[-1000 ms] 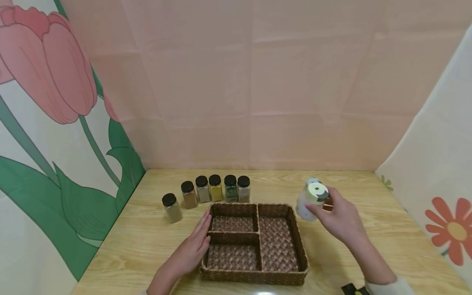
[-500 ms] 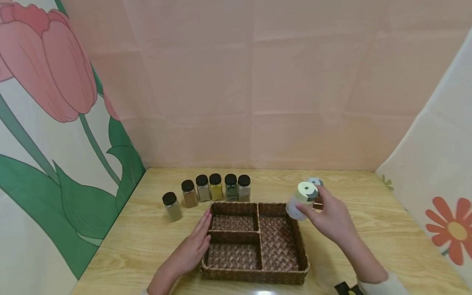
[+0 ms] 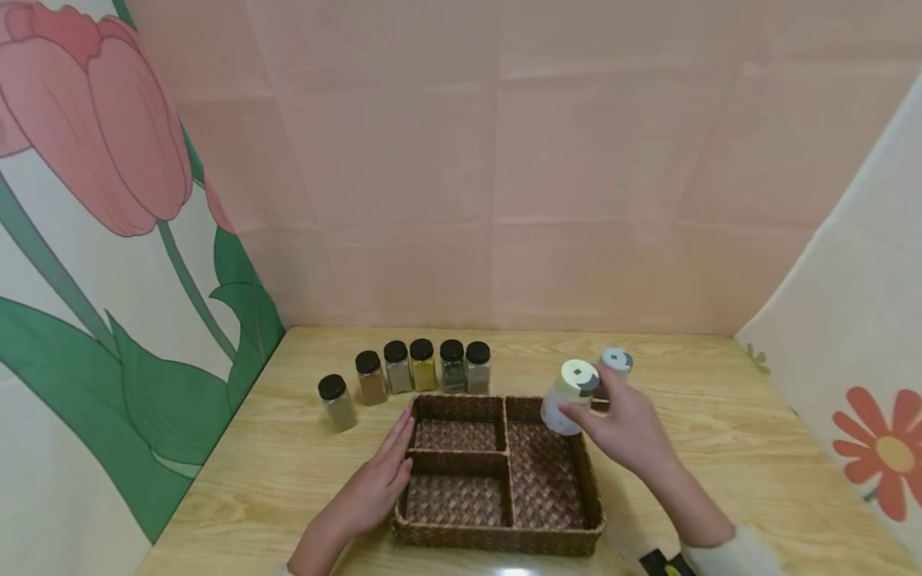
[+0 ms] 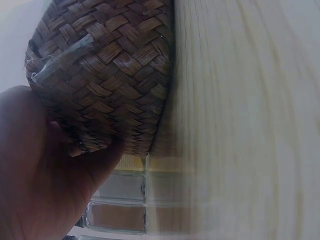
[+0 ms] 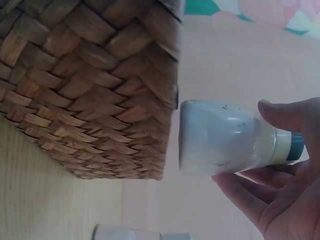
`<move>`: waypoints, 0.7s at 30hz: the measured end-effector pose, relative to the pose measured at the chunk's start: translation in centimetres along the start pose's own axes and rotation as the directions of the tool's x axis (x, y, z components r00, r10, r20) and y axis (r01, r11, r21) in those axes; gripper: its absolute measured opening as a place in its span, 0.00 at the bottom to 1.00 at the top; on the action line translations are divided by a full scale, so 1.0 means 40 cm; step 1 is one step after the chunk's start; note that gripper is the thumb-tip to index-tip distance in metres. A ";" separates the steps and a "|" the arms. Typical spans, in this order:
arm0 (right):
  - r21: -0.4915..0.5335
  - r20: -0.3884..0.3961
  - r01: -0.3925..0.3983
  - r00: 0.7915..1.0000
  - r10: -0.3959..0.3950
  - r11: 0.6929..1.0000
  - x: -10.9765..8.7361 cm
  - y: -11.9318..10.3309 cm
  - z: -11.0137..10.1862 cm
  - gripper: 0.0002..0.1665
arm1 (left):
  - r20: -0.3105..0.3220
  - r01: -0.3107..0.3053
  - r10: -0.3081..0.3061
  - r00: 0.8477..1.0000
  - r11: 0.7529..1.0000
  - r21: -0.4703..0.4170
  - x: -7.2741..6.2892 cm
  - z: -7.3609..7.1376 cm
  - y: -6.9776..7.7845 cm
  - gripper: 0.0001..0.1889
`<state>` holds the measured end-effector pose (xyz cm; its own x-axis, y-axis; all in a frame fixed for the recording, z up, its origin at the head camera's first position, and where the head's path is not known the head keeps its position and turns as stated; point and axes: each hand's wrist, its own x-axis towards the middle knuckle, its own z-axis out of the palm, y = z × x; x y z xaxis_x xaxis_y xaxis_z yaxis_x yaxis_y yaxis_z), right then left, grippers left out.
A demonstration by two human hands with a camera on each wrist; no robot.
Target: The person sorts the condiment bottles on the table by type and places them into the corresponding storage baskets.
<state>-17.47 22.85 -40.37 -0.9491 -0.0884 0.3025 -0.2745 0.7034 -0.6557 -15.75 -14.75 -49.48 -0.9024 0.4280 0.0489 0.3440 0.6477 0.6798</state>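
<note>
My right hand [image 3: 630,428] pinches a whitish, cloudy jar with a pale yellow and dark grey lid [image 3: 565,400]. It holds the jar above the back right corner of a brown woven basket [image 3: 497,540], which has three compartments. In the right wrist view, the jar's base is level with the rim, apart from the wall. My left hand [image 3: 370,488] rests with straight fingers along the basket's left wall, also seen in the left wrist view. No items show inside the compartments. A second jar with a light blue lid [image 3: 615,360] stands behind my right hand, partly hidden.
Black-lidded spice jars stand behind the basket, among them one with yellow contents [image 3: 422,368] and one with green contents [image 3: 453,370]. Another spice jar [image 3: 338,408] stands apart to the left. A black item [image 3: 666,564] lies by the right sleeve at the front edge.
My right hand has carried the jar leftward, from the table right of the basket to over its back right corner. The blue-lidded jar has come into view. My left hand stays put.
</note>
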 end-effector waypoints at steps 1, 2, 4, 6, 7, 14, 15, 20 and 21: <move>0.004 0.000 0.003 1.000 -0.003 1.000 0.001 0.000 0.004 0.34 | 0.001 0.001 -0.001 1.000 1.000 -0.003 0.000 0.000 0.000 0.32; 0.008 -0.001 0.007 1.000 -0.007 1.000 0.002 0.001 0.009 0.34 | 0.000 0.001 -0.001 1.000 1.000 -0.003 0.000 0.000 0.000 0.32; 0.010 -0.003 0.013 1.000 -0.013 1.000 0.003 0.003 0.017 0.33 | -0.003 -0.004 0.004 1.000 1.000 0.000 0.000 0.000 -0.001 0.32; 0.008 -0.001 0.017 1.000 -0.017 1.000 0.003 0.003 0.024 0.34 | -0.005 -0.004 0.004 1.000 1.000 0.000 -0.001 0.001 -0.002 0.32; 0.004 -0.001 0.015 1.000 -0.015 1.000 0.003 0.005 0.028 0.34 | -0.006 -0.005 0.005 1.000 1.000 0.003 -0.001 0.002 -0.003 0.32; 0.006 0.031 -0.015 0.999 0.015 1.000 0.003 0.019 0.048 0.38 | -0.005 -0.014 0.014 1.000 1.000 0.012 0.000 0.002 -0.001 0.32; 0.005 0.037 -0.019 0.999 0.018 1.000 0.004 0.021 0.051 0.38 | -0.005 -0.016 0.016 1.000 1.000 0.012 0.000 0.002 0.000 0.32; 0.001 0.056 -0.025 0.998 0.025 1.000 0.007 0.027 0.065 0.39 | -0.005 -0.017 0.017 1.000 1.000 0.010 0.002 0.003 -0.001 0.32; 0.001 0.059 -0.026 0.998 0.026 1.000 0.007 0.028 0.068 0.39 | -0.005 -0.018 0.018 1.000 1.000 0.009 0.002 0.003 -0.002 0.32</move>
<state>-18.46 21.69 -42.90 -0.9632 -0.1116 0.2445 -0.2501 0.7050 -0.6637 -15.80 -14.68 -49.62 -0.8974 0.4364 0.0644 0.3622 0.6456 0.6723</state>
